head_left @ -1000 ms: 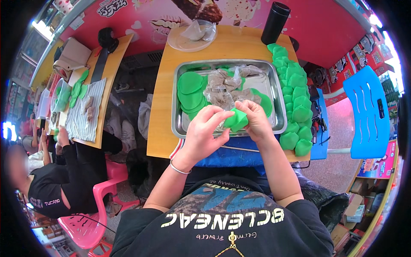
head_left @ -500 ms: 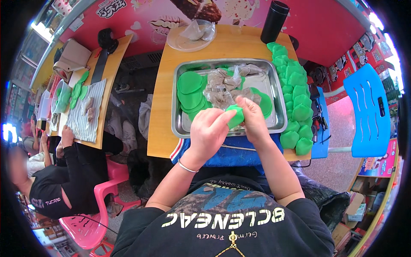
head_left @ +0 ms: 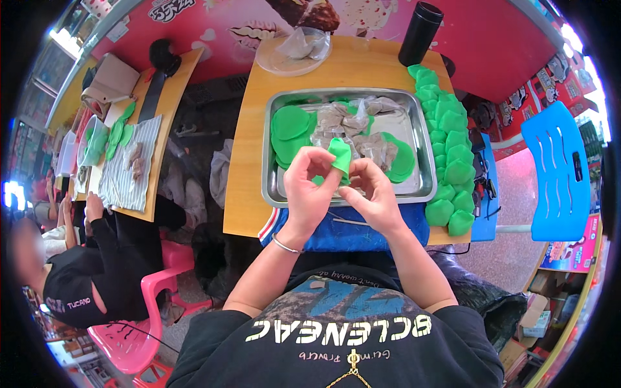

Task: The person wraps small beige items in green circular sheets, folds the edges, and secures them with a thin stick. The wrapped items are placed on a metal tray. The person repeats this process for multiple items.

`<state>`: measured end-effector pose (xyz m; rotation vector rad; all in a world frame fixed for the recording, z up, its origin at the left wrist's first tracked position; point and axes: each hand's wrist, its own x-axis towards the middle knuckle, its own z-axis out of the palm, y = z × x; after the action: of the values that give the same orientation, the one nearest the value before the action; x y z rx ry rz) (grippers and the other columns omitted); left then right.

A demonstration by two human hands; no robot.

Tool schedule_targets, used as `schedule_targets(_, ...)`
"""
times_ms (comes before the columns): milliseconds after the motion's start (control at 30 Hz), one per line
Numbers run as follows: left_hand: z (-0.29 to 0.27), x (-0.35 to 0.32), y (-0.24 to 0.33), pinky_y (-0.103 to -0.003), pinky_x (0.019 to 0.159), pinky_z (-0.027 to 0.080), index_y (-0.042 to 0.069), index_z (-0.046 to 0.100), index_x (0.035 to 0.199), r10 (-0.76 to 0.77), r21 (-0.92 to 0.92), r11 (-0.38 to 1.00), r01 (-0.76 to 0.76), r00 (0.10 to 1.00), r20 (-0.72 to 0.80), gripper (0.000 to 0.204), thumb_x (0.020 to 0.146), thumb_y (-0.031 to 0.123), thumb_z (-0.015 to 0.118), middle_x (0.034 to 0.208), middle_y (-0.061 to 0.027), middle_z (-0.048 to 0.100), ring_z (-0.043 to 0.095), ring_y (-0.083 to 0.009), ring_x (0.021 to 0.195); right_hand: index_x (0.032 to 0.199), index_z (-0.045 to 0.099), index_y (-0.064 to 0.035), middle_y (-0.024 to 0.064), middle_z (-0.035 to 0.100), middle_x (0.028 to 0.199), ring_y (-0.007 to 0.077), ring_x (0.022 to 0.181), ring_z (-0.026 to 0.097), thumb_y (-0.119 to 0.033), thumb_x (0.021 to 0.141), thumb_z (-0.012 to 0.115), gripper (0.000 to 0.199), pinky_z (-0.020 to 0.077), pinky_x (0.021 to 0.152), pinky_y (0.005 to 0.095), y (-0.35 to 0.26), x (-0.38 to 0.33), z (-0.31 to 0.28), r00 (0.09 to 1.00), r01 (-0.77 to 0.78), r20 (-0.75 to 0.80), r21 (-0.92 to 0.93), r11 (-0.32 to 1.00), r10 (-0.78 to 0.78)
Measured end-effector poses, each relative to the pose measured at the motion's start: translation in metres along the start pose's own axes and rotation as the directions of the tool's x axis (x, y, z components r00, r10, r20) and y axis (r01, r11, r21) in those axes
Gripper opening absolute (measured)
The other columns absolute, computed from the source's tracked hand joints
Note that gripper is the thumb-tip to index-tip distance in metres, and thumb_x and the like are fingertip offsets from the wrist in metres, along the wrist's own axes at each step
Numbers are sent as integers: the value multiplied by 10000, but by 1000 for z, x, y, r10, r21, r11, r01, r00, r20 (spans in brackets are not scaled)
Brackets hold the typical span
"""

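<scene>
Above the metal tray (head_left: 267, 161), a thin green disc (head_left: 339, 154) is folded into a narrow upright shape between my hands. My left hand (head_left: 309, 191) pinches its left side, index finger and thumb closed on it. The curled fingers of my right hand (head_left: 374, 194) close on its lower right edge, the thumb just below. Flat green discs (head_left: 291, 126) lie overlapped at the tray's left, and further green discs (head_left: 402, 158) at its right. Between them rest clear plastic bags (head_left: 333, 123) of brownish contents, partly hidden by my hands.
Cupped green pieces (head_left: 449, 142) line the table's right edge. At the back stand a black cylinder (head_left: 420, 32) and a clear round lid (head_left: 272, 61) with a plastic bag. A blue chair (head_left: 556, 171) is at right. Another person (head_left: 97, 271) sits at the left table (head_left: 171, 107).
The green disc has gone from lying low between my fingertips to standing upright, a little to the left. My left fingers have opened into a ring shape, and my right hand has turned and moved lower.
</scene>
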<state>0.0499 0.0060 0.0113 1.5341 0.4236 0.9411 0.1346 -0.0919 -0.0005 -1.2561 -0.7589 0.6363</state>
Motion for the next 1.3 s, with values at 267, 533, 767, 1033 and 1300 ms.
schedule_targets(267,4,-1,-3,-208,593,432,37,517,933,128,195,974,-117,991,-46,264,727,-48,658,733,-6,522,525,-66,642,832,521,-56,-43,501,666,6,551,435,-8,804,604,100,336,481,163,2,5,-5,976,-1,-213,-186,982,-39)
schedule_targets(533,13,7,-17,-221,618,457,-13,624,869,30,52,998,-26,996,-81,118,753,-31,621,767,-43,538,550,-103,670,824,536,-12,32,556,702,75,542,525,40,758,605,109,425,489,219,-1,10,9,949,31,-281,-370,928,-143)
schedule_targets(767,22,0,-27,-179,640,411,-5,619,871,-146,-23,989,146,989,6,63,820,32,622,828,10,524,497,-38,730,889,549,8,79,568,808,147,691,578,61,764,563,137,477,644,244,7,28,3,867,176,-341,-471,864,-363)
schedule_targets(1033,11,4,-20,-206,699,406,74,515,825,-260,-426,813,397,902,344,94,808,10,582,836,30,526,486,-45,773,960,550,-2,18,581,876,75,769,554,52,851,503,130,452,695,210,8,23,-12,966,37,-252,-55,998,-50)
schedule_targets(1300,10,6,-29,-198,675,440,18,530,863,-188,-278,944,180,982,-2,64,826,-15,570,831,-11,568,530,-49,760,997,484,-70,-33,508,889,32,787,470,-45,887,517,117,391,670,176,4,16,-22,979,-163,174,374,913,103)
